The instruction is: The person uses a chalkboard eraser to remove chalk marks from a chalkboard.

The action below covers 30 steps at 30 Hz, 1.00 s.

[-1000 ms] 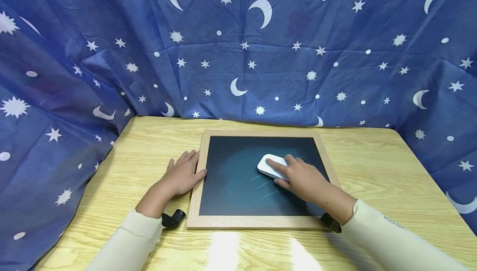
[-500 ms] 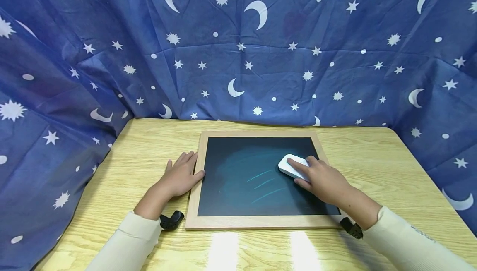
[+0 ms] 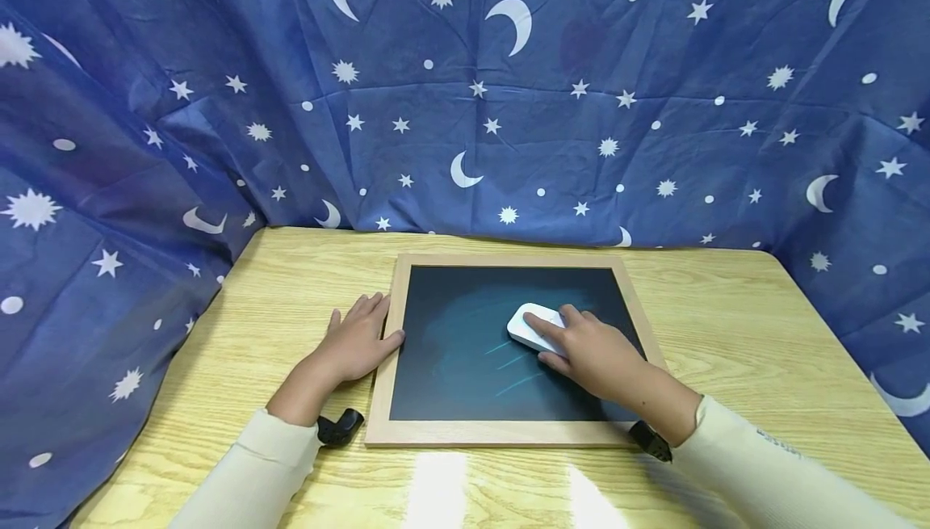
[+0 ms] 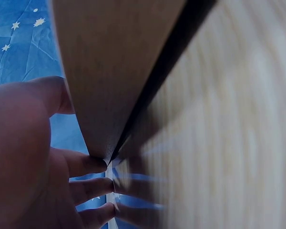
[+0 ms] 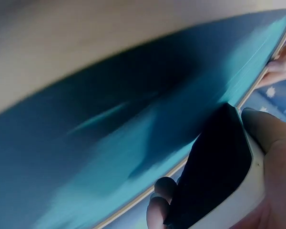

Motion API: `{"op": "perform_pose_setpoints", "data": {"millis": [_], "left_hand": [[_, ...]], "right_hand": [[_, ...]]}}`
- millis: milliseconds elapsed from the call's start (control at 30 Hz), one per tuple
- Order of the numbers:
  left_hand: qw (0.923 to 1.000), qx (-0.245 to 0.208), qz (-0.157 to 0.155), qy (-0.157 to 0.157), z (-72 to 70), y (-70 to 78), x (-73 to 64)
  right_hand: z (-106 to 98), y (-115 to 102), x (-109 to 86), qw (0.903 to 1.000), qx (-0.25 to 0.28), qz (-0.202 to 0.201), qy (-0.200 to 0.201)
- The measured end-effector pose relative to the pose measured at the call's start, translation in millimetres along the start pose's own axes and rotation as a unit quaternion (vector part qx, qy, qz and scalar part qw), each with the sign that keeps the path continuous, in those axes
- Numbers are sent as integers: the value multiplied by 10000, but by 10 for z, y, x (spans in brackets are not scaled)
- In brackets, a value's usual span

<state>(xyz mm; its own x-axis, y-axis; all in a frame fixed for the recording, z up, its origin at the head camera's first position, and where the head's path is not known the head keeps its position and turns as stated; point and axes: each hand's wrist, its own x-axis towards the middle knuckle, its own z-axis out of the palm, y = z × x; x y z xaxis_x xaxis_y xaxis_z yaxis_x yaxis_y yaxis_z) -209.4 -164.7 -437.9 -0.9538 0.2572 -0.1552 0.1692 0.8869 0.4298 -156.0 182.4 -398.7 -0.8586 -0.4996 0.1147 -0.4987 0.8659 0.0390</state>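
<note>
A chalkboard (image 3: 450, 375) with a pale wooden frame lies flat on the table. My right hand (image 3: 599, 355) grips a white board eraser (image 3: 536, 327) over the board's right half. In the right wrist view the eraser's dark underside (image 5: 214, 162) faces the board; whether it touches cannot be told. Several thin teal chalk strokes (image 3: 519, 385) run beside and partly under the eraser, amid a faint teal smear. At the board's left side rests my left hand (image 3: 353, 346), thumb over the frame (image 3: 383, 384) and fingers spread along its outer edge on the table.
The light wood-grain table (image 3: 734, 335) extends on both sides of the board. A blue curtain (image 3: 407, 109) with white moons and stars hangs behind and at both sides. Bright light patches (image 3: 438, 484) fall near the front. Each wrist carries a small black device (image 3: 340, 428).
The eraser went right with my right hand, uncovering more of the chalk strokes, then came back left over their right ends. My left hand stays at the frame.
</note>
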Motion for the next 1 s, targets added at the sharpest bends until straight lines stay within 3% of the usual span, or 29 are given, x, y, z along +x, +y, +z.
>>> {"op": "perform_pose_setpoints", "data": {"millis": [267,500,800,1000], "left_hand": [[10000,25,6,16,10,-3,8],[10000,60,-6,2,3,-7,6],[10000,3,-30,-16,-3,1,10],[10000,2,-16,-56,6,-17,21]], "right_hand": [[27,-425,202,9966,-26,-797,188],[13,-632,295,9938,-89,-1100,143],[-26,-550,289,9937,-186,-1098,85],[-39,-309,132,9976,-256,-644,22]]}}
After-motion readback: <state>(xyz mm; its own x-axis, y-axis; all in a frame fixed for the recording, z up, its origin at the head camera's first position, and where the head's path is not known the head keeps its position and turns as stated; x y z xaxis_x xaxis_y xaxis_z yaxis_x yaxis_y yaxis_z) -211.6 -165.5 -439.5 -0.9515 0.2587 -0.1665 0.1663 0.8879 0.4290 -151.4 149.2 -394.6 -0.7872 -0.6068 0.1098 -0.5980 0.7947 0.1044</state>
